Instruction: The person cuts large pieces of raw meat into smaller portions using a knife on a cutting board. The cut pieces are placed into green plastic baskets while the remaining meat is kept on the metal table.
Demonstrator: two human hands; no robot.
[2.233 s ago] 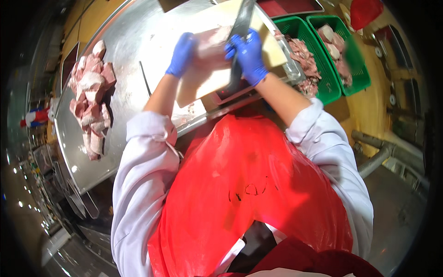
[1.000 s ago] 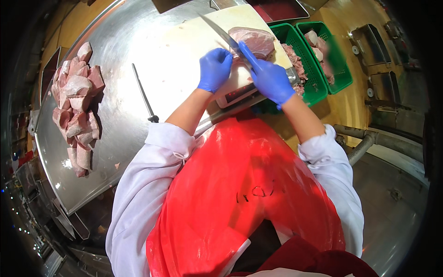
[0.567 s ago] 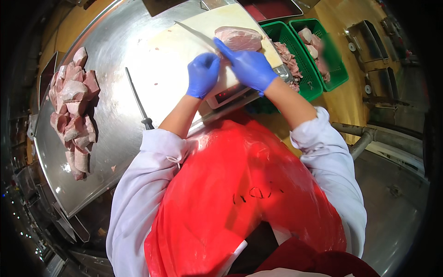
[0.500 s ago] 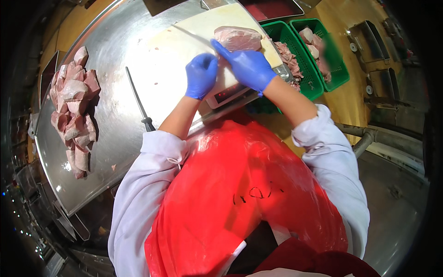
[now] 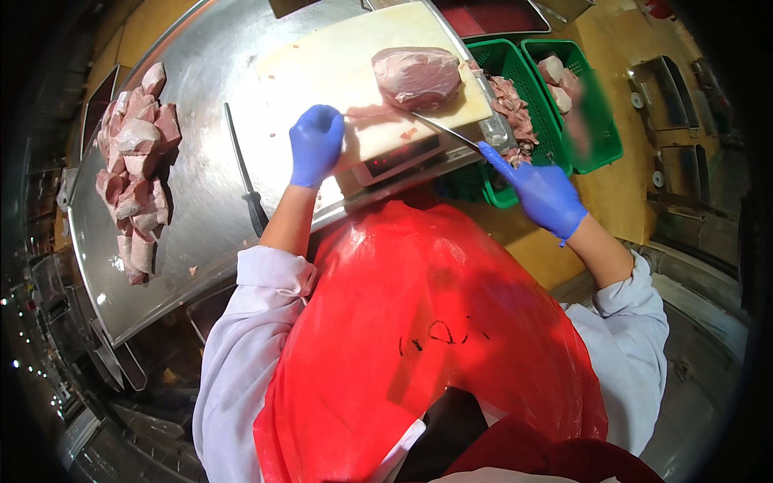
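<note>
A large piece of raw pink meat [image 5: 417, 76] lies on the pale cutting board [image 5: 322, 64]. My left hand [image 5: 316, 146], in a blue glove, is closed on the end of a thin strip of meat [image 5: 374, 114] that stretches toward the large piece. Gloved in blue too, my right hand [image 5: 541, 193] grips a knife [image 5: 441, 129] with the index finger laid along it. The blade points left and its tip is at the lower edge of the meat. A small meat scrap [image 5: 408, 134] lies just below the blade.
A sharpening steel [image 5: 241, 161] lies on the metal table [image 5: 201, 209], left of my left hand. Farther left is a heap of meat pieces [image 5: 138, 153]. Two green baskets [image 5: 555, 133] [image 5: 616, 145] with meat stand right of the board. A device with a red display [image 5: 394, 163] is at the board's near edge.
My hands have moved apart: the left went left, drawing out the strip, and the right went right and down. The knife blade now points left below the large meat piece.
</note>
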